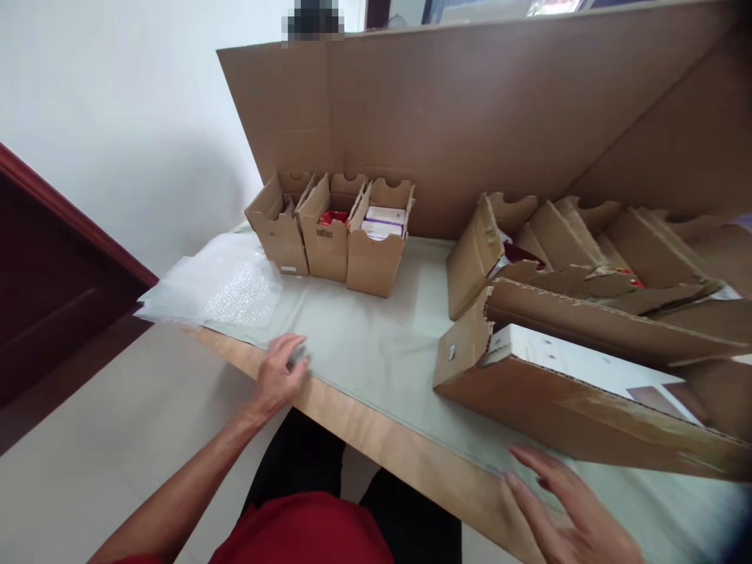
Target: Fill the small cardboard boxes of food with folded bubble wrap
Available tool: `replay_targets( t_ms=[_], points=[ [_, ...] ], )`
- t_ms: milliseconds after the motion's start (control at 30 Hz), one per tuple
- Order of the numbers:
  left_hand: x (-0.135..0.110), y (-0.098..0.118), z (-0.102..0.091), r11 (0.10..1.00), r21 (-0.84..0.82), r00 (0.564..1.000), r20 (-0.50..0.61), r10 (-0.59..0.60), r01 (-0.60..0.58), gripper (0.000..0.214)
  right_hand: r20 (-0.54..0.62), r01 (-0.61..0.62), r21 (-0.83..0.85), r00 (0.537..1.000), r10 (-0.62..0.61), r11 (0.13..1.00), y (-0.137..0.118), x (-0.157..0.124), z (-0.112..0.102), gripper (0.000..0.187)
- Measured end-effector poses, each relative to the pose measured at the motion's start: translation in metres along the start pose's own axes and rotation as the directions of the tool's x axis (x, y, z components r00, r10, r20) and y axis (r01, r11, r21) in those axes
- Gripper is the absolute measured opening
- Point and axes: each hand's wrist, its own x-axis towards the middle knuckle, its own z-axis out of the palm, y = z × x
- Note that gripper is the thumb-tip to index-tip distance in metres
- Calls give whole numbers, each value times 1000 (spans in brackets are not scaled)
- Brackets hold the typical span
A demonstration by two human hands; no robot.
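My left hand rests at the table's front edge, fingers curved with thumb and forefinger apart and nothing between them. Up and left of it lie sheets of bubble wrap. At the lower right, my right hand hangs over the table edge, thumb and fingers apart and empty. Just beyond that hand stands a long cardboard bin holding a white box. Neither hand touches the bins.
Three cardboard bins stand at the back left: one, one with red packets, one with white-and-purple boxes. More bins line the right. A tall cardboard panel borders the back; a person's head shows beyond.
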Motion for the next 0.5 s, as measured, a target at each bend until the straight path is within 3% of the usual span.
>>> replay_targets(
  t_ms=[100,233,433,500],
  points=[
    [18,-28,-29,993,94,997,-41,-64,68,31,113,-63,50,992,57,997,-38,40,19,46],
    [49,-49,-47,959,231,986,-46,-159,165,31,151,-158,28,977,152,987,-37,75,21,57],
    [69,-65,-40,894,376,957,53,-285,245,13,122,-185,11,976,182,983,-13,64,24,58],
    [74,-67,-42,885,390,951,66,-303,255,16,131,-175,52,977,167,983,-9,56,24,55]
  ],
)
